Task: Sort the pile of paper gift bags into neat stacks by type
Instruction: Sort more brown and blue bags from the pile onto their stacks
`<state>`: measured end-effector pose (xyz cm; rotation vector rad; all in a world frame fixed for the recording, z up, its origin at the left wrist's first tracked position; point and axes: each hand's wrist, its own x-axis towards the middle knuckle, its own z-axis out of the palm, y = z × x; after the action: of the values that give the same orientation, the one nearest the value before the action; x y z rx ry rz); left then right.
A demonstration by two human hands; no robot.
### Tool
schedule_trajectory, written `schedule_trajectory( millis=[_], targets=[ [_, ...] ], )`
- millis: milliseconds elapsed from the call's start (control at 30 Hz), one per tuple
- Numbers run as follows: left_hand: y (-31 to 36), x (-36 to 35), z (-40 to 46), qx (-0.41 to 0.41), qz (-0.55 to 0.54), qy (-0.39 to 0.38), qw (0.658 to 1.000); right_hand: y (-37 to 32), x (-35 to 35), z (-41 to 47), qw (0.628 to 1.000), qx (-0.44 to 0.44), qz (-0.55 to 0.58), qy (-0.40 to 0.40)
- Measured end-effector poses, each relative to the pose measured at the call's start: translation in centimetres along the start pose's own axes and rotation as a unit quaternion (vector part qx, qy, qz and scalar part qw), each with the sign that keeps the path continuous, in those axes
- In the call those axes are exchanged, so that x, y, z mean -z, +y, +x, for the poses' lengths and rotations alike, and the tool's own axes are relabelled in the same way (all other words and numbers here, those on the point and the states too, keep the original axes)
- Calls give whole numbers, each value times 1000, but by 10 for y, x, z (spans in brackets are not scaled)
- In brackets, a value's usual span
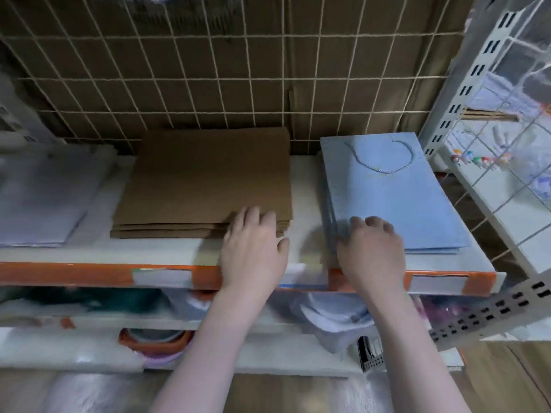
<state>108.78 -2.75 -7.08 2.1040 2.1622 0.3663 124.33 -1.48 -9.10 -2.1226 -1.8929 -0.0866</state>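
So the shelf (167, 251) had three flat stacks on it: pale lilac bags (44, 198) on the left, plain brown kraft bags (205, 180) in the middle, and light blue bags (396, 198) with a twisted rope handle (384, 162) on the right. The left hand (253, 248) lay flat, fingers straight, on the brown stack's near corner. The right hand (372, 251) had its fingers curled over the blue stack's near left edge.

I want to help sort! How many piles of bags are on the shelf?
3: a pale stack at the left, a brown stack in the middle, a blue stack at the right. More may lie out of view.
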Motion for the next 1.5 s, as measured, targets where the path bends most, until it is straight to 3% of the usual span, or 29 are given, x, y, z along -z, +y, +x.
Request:
schedule_trajectory(
  millis=[200,500,833,1267,1500],
  targets=[
    [-134,49,-47,75,-1,17,997,-132,9,-44,998,61,-2,-25],
    [-367,112,-110,173,17,47,984,-363,-16,-124,979,158,110,-60],
    [-552,159,-111,275,-14,121,954,-542,-37,-124,961,207,156,-97],
    [-780,221,-22,313,-16,137,940,-784,-93,-67,951,214,162,-151],
    [-894,233,20,265,-19,140,954,-870,-124,-60,964,153,131,-174]
  ],
)
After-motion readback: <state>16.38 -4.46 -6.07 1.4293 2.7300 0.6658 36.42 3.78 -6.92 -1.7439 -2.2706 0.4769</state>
